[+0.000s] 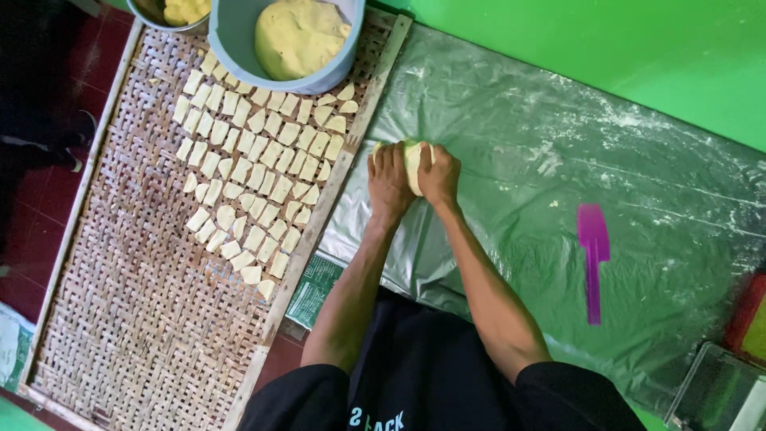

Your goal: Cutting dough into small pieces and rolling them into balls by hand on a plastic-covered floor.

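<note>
A pale yellow lump of dough [413,164] rests on a clear plastic sheet [558,144] dusted with flour. My left hand [388,182] presses its left side and my right hand [440,175] presses its right side, both closed around it. Left of my hands lies a woven bamboo tray [136,295] carrying several small cut dough pieces [251,172] in rows. At the tray's far end stands a blue-grey bowl [239,48] with a large ball of yellow dough [299,36] inside.
A purple plastic scraper [593,255] lies on the sheet to my right. A second bowl [163,16] with dough sits at the top left. A clear box [718,391] is at the lower right. A green wall runs along the top right; red floor shows at left.
</note>
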